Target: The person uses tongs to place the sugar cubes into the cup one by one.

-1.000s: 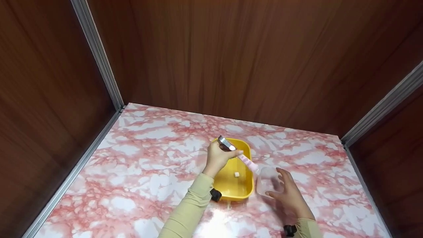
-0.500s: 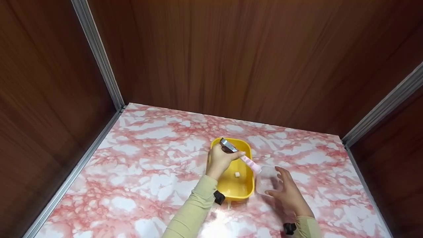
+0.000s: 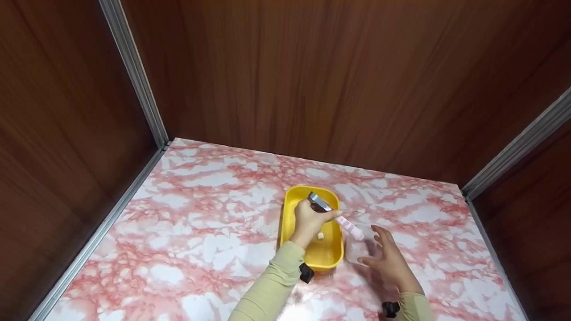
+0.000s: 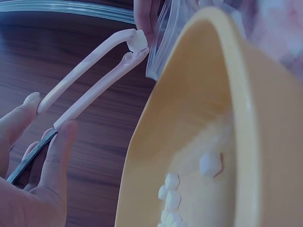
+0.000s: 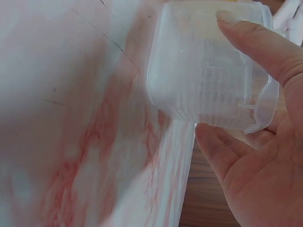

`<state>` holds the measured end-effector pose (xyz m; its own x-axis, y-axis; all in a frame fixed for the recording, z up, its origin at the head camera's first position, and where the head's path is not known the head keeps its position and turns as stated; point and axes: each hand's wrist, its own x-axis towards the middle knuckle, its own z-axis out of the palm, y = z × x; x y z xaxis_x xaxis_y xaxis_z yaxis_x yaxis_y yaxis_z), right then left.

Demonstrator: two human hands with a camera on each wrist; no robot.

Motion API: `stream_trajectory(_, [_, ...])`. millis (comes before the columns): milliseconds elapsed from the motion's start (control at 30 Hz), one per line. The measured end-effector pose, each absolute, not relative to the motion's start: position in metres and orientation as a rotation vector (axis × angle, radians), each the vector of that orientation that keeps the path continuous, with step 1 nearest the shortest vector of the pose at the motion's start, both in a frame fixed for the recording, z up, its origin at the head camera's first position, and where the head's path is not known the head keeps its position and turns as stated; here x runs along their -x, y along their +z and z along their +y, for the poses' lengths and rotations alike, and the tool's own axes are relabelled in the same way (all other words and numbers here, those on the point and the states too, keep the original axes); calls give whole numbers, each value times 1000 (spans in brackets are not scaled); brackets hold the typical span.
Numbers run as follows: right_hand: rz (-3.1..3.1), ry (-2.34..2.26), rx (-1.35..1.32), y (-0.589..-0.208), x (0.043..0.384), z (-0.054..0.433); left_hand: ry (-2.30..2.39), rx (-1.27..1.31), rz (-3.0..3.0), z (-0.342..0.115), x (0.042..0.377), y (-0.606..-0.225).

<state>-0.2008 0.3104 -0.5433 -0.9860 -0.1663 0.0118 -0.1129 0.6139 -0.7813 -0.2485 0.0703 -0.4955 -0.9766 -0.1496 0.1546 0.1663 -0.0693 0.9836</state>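
Note:
My left hand (image 3: 308, 223) pinches a pair of tongs (image 4: 94, 89) with metal handles and pink arms over the yellow tub (image 3: 328, 262). Between the tong tips sits a white cube (image 4: 137, 41). In the head view the tips overlap the clear plastic container (image 3: 355, 254) to the right of the tub. My right hand (image 3: 395, 263) holds that container by its sides, thumb on one side and fingers on the other, as the right wrist view shows. One loose white cube (image 4: 210, 164) lies in the tub, with several more small white cubes (image 4: 173, 200) clustered beside it.
The tub and container stand on a red-and-white marbled tabletop (image 3: 200, 240). Dark wood-grain panels (image 3: 285, 89) enclose it at the back and both sides, joined by metal corner strips (image 3: 136, 71).
My left hand has moved right and slightly toward me with the tongs, bringing their tips from the tub's edge to over the clear container. My right hand has stayed in place.

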Motion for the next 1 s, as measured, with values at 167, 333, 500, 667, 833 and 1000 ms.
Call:
stream_trajectory(167, [2769, -1331, 240, -544, 201, 311, -2176, -3, -1961, 78, 247, -496])
stream_trajectory(333, [2769, -1346, 257, -545, 201, 311, -2129, 2, -1978, 84, 248, -499])
stream_trajectory(500, [2760, -1368, 289, -545, 200, 312, -2096, -2, -2006, 88, 247, -500])
stream_trajectory(667, [2761, -1368, 274, -544, 201, 312, -2164, 29, -1971, 90, 247, -500])
stream_trajectory(833, [2760, -1375, 289, -544, 202, 312, -2144, 36, -1978, 93, 247, -502])
stream_trajectory(1000, [2767, -1381, 297, -544, 201, 311, -2154, 24, -1991, 96, 246, -503])
